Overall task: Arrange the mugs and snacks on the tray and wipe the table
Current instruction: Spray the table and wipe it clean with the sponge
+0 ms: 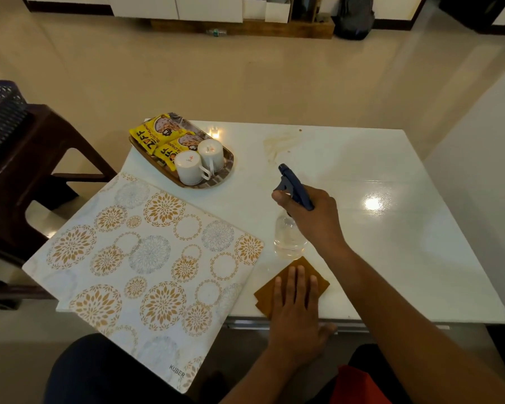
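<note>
On the white table point(362, 228), a patterned mat point(146, 266) overhangs the near edge. The tray point(229, 163) beyond holds two mugs point(190, 167) and snack packs point(155, 131). The right hand point(312, 212) grips a spray bottle point(289, 228); just below, the left hand point(296, 310) presses flat on the brown cloth point(318, 277).

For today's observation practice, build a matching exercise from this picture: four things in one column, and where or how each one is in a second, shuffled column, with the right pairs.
Things
1. mugs
2. spray bottle
3. brown cloth
4. stain

States
A. under the flat left hand
B. gripped by the right hand
C. upside down on the tray
D. on the table's far side

Pairs: 1-C, 2-B, 3-A, 4-D
</note>
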